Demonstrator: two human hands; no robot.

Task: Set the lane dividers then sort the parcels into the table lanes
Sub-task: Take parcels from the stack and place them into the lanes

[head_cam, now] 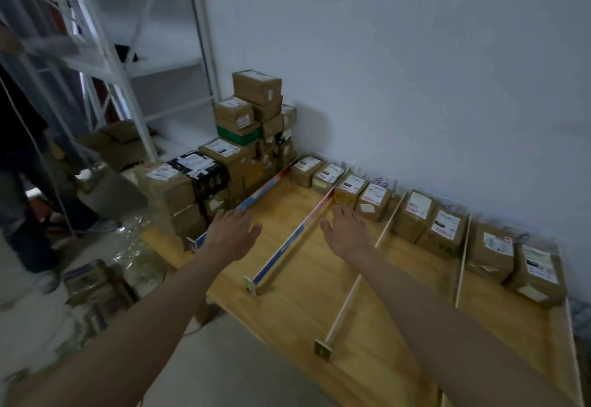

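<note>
A wooden table [319, 304] carries several lane dividers running from front to back: a red-and-blue one at the left edge [256, 197], a second red-and-blue one [287, 246], and plain wooden ones [358, 282] [463, 262]. Brown labelled parcels sit in pairs at the far end of each lane [316, 171] [364, 195] [428, 221] [518, 262]. A tall stack of unsorted parcels [224, 157] stands at the table's left end. My left hand [232, 234] hovers open over the first lane near the stack. My right hand [347, 234] hovers open over the second lane, holding nothing.
A white wall runs behind the table. A white metal shelf frame [128, 64] stands to the left, with boxes and plastic wrap on the floor [96, 282]. Another person's legs [28, 202] are at the far left.
</note>
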